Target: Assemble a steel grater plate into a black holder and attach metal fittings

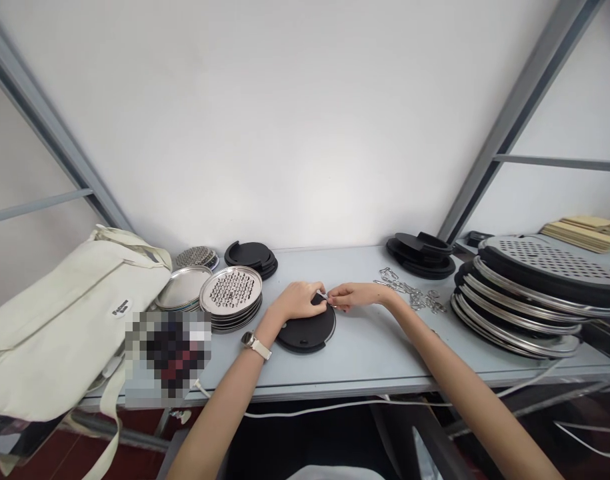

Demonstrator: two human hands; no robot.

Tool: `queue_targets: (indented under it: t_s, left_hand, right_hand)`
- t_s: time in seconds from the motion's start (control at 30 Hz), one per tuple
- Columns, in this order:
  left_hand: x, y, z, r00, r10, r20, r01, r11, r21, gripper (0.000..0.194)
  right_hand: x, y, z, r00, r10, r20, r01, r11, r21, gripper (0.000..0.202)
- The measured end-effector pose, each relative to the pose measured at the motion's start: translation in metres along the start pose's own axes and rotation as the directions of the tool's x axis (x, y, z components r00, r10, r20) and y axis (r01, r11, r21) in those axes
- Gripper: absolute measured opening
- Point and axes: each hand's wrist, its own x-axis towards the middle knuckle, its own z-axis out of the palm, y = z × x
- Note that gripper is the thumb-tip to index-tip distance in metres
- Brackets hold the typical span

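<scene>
A round black disc (pixel 307 331) lies on the grey table in front of me. My left hand (pixel 303 300) rests over its upper part, with thumb and fingers pinched at its upper right edge. From the right, my right hand (pixel 345 296) meets it there, fingertips closed on a small metal piece (pixel 327 298); its shape is mostly hidden by the fingers. Further right lies a loose pile of metal wire clips (pixel 417 295). Left of the disc stands a stack of round metal grater plates (pixel 233 293).
Behind are black discs at the left (pixel 251 255) and right (pixel 419 253). A tall stack of metal and black discs (pixel 519 300) stands far right. A cream bag (pixel 69 313) lies left, beside a blurred patch. A white cable (pixel 335 405) runs along the front edge.
</scene>
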Motion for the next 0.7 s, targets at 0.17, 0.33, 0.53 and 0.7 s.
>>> queue_targets:
  t_s: [0.17,0.33,0.53,0.7]
  left_hand:
    - [0.0006,0.0006,-0.0011,1.0,0.008,0.02,-0.008,1.0,0.0,0.029]
    - [0.0006,0.0001,0.0,1.0,0.015,0.012,-0.015,1.0,0.007,0.031]
    - [0.0001,-0.0006,0.0008,0.999,0.032,-0.006,-0.032,0.999,-0.004,0.029]
    - [0.0,-0.0002,-0.0022,1.0,0.01,0.016,-0.009,0.999,-0.044,0.032]
  right_hand:
    - [0.0014,0.0035,-0.0002,1.0,0.005,-0.004,-0.005,1.0,0.012,0.041]
    - [0.0025,0.0057,-0.0001,0.999,0.03,-0.018,-0.03,1.0,-0.001,0.04]
    - [0.003,0.0073,-0.0009,1.0,0.02,-0.009,-0.02,1.0,0.017,0.036]
    - [0.0021,0.0068,-0.0017,1.0,-0.003,0.006,0.003,0.999,0.043,0.035]
